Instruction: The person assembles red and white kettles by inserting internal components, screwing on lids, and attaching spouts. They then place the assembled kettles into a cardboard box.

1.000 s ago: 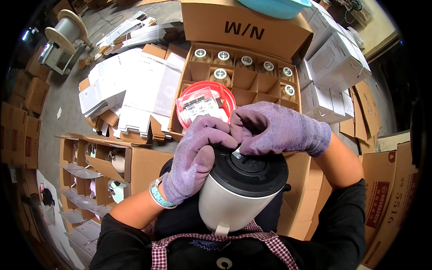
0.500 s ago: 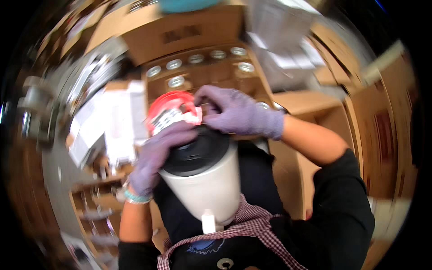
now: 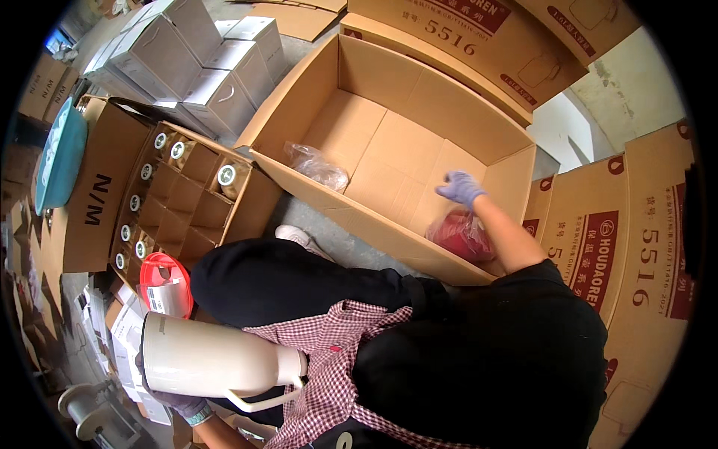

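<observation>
A cream-white insulated jug (image 3: 213,355) lies on its side across my lap, handle toward my body. My left hand (image 3: 178,402), in a purple-grey glove, is closed on the jug near its base; some of its fingers are hidden beneath it. My right hand (image 3: 460,187), in a matching glove, is stretched out over a large brown carton (image 3: 359,142). Nothing shows in it, and its fingers look loosely apart. Just below the right wrist, a red item in clear plastic (image 3: 461,235) lies in the carton's near right corner.
Crumpled clear plastic (image 3: 318,166) lies in the carton. To the left are a divided box (image 3: 179,194) with several silver-topped containers, a red round dish (image 3: 166,284) with labels, and a teal basin (image 3: 61,153). White boxes (image 3: 172,49) and printed cartons (image 3: 598,224) stand around.
My view has swung right. My right hand has left the jug's base and the red dish and reached over the carton. The jug now lies on its side, still with my left hand.
</observation>
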`<action>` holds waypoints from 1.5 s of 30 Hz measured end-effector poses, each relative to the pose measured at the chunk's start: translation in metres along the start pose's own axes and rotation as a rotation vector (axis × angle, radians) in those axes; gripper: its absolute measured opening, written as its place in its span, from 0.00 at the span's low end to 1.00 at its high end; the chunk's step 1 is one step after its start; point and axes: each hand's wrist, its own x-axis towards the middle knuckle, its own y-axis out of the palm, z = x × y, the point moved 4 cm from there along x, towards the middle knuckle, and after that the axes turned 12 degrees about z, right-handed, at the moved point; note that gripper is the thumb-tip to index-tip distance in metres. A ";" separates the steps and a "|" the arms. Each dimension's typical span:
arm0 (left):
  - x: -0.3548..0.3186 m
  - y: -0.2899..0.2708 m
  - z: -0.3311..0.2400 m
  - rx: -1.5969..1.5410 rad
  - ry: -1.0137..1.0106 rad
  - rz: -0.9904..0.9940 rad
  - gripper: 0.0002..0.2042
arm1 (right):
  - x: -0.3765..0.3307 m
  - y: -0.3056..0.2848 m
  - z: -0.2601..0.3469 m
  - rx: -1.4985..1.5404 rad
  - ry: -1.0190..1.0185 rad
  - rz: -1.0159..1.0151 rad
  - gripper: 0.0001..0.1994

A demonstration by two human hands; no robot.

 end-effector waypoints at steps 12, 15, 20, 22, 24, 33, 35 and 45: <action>-0.002 0.023 -0.039 0.289 0.102 0.140 0.22 | -0.083 -0.087 -0.003 0.022 -0.364 0.976 0.12; 0.000 0.030 -0.023 -0.502 -0.182 -0.010 0.21 | -0.134 -0.177 0.098 0.582 -0.909 0.803 0.10; 0.021 0.015 -0.038 -0.092 0.015 0.182 0.18 | -0.182 -0.241 0.273 1.404 -1.697 0.873 0.18; 0.030 0.011 -0.047 -0.073 0.073 0.125 0.19 | -0.203 -0.244 0.363 1.561 -2.056 1.276 0.23; 0.041 0.018 -0.075 -0.031 0.207 0.115 0.26 | -0.223 -0.252 0.435 1.527 -2.149 1.572 0.25; 0.047 0.000 -0.110 0.132 0.417 -0.045 0.59 | -0.287 -0.205 0.730 1.852 -1.413 1.542 0.29; 0.054 -0.012 -0.103 0.016 0.503 -0.335 0.37 | -0.295 -0.185 0.757 1.685 -1.293 1.424 0.36; 0.069 -0.044 -0.088 -0.341 0.366 -0.507 0.18 | -0.376 -0.097 0.688 0.172 -2.315 -0.019 0.32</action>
